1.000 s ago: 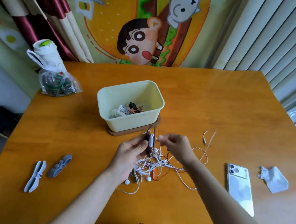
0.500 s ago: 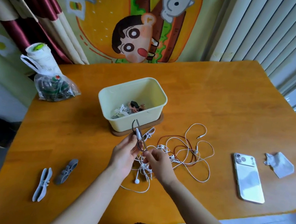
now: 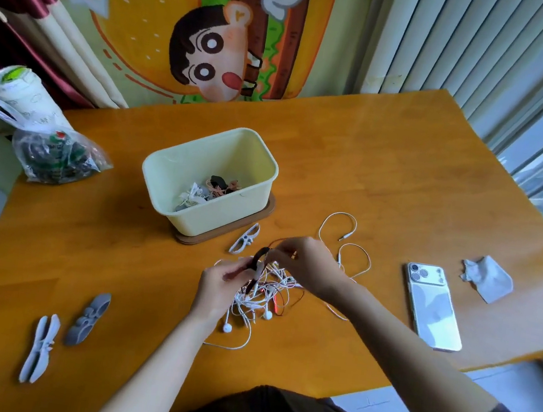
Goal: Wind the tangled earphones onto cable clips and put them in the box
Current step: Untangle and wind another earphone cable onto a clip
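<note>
Both hands meet over the tangled earphones point(image 3: 263, 296), a knot of white cable with a dark red strand through it, lying on the wooden table point(image 3: 402, 195) just in front of the box point(image 3: 224, 215). The left hand point(image 3: 222, 282) has its fingers curled round the lower end of a dark cable clip point(image 3: 259, 257). The right hand point(image 3: 307, 264) pinches at the clip's upper end with thumb and fingertips (whether it nips the clip itself or a strand of cable there, I cannot tell).

The pale yellow box stands on a brown wooden base point(image 3: 224, 241) and holds wound bundles in its bottom. A white cable clip point(image 3: 245, 238) lies just beside the base. A loop of white cable with its jack plug point(image 3: 345, 237) trails off to the right of the hands.

Wide tabletop shows between the tangle and two more clips, grey point(image 3: 88, 318) and white point(image 3: 40, 346), near the front left edge. A phone point(image 3: 434, 307) lies close to the front right edge, with a crumpled tissue point(image 3: 487, 277) beyond it. A plastic bag point(image 3: 52, 156) sits at the far left edge.
</note>
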The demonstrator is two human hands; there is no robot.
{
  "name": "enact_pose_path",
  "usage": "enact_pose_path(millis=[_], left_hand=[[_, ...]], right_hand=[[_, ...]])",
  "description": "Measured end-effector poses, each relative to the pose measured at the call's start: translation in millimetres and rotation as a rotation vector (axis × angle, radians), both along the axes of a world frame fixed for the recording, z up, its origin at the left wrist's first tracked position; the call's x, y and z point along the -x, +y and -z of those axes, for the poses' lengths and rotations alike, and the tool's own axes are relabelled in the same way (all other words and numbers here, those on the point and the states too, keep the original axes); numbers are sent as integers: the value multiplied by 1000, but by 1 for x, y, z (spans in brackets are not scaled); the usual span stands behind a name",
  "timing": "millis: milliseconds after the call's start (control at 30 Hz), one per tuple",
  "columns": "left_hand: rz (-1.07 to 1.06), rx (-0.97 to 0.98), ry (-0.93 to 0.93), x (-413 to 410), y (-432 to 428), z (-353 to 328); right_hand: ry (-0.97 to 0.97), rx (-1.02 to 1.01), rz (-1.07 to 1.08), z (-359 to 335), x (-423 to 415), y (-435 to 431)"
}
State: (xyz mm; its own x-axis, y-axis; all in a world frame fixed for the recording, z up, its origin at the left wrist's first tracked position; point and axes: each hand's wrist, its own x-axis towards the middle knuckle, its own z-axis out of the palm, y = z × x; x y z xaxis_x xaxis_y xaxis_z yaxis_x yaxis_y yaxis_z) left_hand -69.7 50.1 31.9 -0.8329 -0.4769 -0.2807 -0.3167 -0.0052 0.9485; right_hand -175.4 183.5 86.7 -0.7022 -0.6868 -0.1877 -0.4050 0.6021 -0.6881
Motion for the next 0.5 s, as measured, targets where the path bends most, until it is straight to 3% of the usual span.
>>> enact_pose_path(millis=[133,367,500], left_hand=[[52,-134,29,0,11,-4],[96,-204,47,3,12,-10],[149,-222,42,7,13,-10]], right_hand=[[14,0,20,-3,15,10],[62,58,56,0,19,11],[-79,62,56,4,22,12]])
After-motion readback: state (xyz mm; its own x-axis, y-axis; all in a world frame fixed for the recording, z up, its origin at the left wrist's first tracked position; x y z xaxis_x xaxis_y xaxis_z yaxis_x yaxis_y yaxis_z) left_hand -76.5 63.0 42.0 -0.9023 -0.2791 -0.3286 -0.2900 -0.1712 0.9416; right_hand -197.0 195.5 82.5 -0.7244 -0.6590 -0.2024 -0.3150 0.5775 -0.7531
